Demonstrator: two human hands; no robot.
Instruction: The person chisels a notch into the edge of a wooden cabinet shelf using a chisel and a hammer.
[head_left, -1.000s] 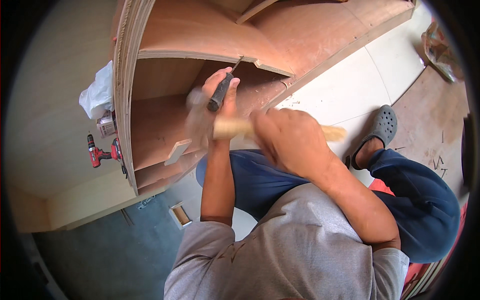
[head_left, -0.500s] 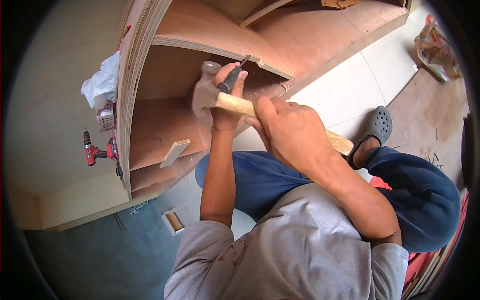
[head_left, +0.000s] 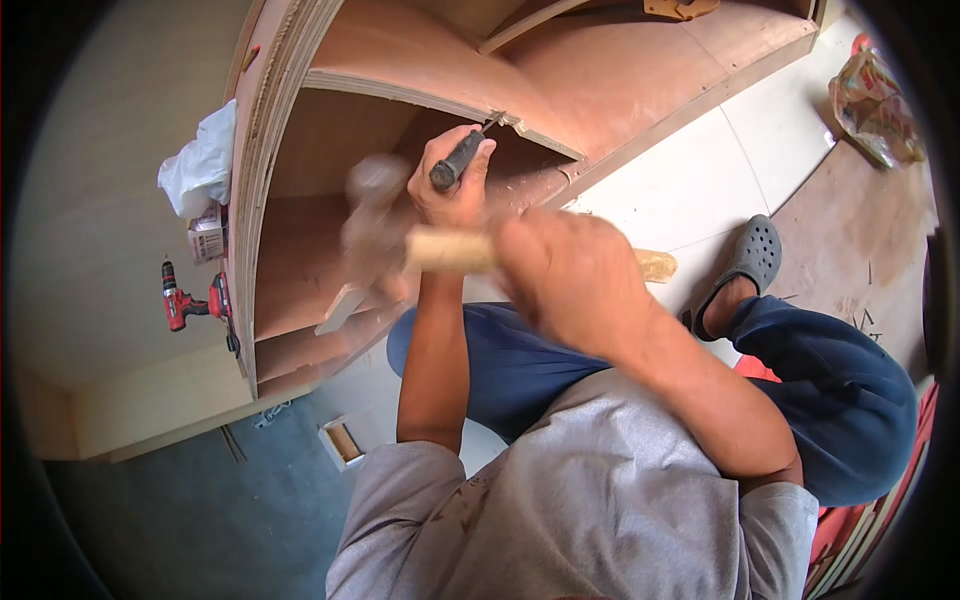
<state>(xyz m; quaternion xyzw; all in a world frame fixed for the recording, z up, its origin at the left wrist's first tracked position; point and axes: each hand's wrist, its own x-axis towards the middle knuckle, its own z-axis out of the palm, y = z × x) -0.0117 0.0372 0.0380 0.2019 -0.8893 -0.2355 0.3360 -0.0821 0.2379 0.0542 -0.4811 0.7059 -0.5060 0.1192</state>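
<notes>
My left hand (head_left: 450, 180) is wrapped round the black handle of a chisel (head_left: 458, 160). The chisel's thin blade meets the plywood edge (head_left: 420, 97) of a cabinet panel, at a rough notch with chips around it. My right hand (head_left: 570, 275) grips the pale wooden handle of a hammer (head_left: 450, 250). Motion smears the hammer's head, which hangs left of my left hand, apart from the chisel's butt end. Small wood chips lie on the surface below the notch.
Left of the cabinet's upright side (head_left: 270, 150) are a red and black cordless drill (head_left: 185, 300), a white plastic bag (head_left: 200, 165) and a small box (head_left: 208, 238). A wood strip (head_left: 341, 309) juts out by the lower compartment. A plastic bag (head_left: 875, 105) lies far right.
The hammer has swung back, left and down, away from the chisel's butt end. My left hand keeps the chisel at the notch, where more splintered wood shows.
</notes>
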